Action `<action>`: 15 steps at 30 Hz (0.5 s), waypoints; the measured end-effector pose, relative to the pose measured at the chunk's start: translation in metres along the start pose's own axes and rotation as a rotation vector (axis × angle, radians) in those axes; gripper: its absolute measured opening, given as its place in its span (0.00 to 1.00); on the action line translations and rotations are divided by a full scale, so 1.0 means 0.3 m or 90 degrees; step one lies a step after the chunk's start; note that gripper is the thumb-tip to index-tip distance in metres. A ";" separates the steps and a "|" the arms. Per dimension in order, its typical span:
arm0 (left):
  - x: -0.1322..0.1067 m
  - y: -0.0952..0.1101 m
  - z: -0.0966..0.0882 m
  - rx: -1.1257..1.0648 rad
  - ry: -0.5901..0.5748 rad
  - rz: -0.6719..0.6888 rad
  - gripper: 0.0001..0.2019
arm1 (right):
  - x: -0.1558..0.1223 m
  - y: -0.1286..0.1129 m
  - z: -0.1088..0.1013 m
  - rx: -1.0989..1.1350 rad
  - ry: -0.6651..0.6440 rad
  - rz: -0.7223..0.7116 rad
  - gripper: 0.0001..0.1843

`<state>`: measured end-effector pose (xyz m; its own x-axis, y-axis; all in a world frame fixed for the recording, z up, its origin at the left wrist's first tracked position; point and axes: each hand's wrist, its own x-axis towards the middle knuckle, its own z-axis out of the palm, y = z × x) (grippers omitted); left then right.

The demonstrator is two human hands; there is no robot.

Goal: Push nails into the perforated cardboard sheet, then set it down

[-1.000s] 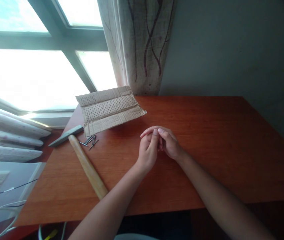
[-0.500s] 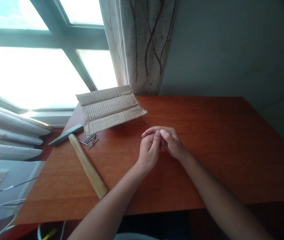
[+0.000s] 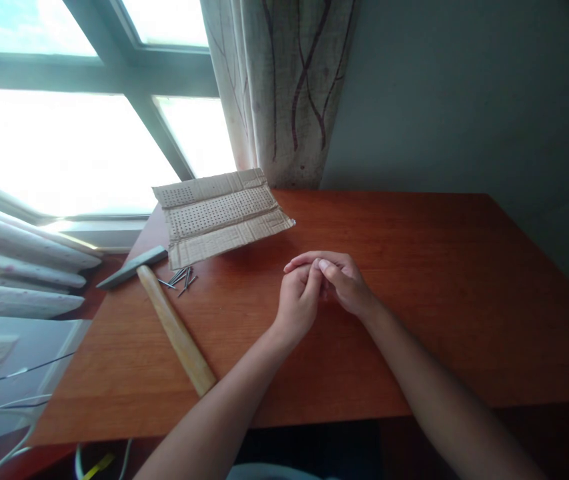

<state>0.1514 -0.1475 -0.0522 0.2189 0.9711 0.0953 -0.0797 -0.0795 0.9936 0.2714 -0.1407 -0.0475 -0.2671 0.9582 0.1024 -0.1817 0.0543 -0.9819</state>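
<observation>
Through the head camera I find the left hand (image 3: 298, 300) and right hand (image 3: 344, 281) clasped over the wooden desk (image 3: 439, 280), fingers closed together, the right's laid across the left's; I cannot tell whether anything lies between them. The hammer (image 3: 177, 333) rests to their left, its head projecting past the desk's left edge. Loose metal nails (image 3: 181, 276) lie just beside the hammer, at the near edge of a creased, dotted cardboard sheet (image 3: 221, 215).

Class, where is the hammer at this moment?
In the head view, the hammer lies at the left of the table, its head beside the cardboard and nails just right of its handle.
</observation>
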 end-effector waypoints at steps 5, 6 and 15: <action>-0.003 -0.003 -0.003 0.011 0.006 -0.007 0.29 | -0.003 0.000 -0.004 -0.014 0.008 0.007 0.18; -0.003 -0.004 -0.003 0.016 0.007 -0.007 0.29 | -0.004 0.000 -0.005 -0.017 0.009 0.008 0.18; 0.005 0.003 -0.005 -0.096 0.033 -0.045 0.24 | 0.010 0.015 0.000 0.040 -0.018 0.001 0.17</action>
<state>0.1501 -0.1458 -0.0513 0.1794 0.9836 0.0178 -0.2111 0.0209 0.9772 0.2699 -0.1375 -0.0515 -0.2936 0.9501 0.1055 -0.2392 0.0338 -0.9704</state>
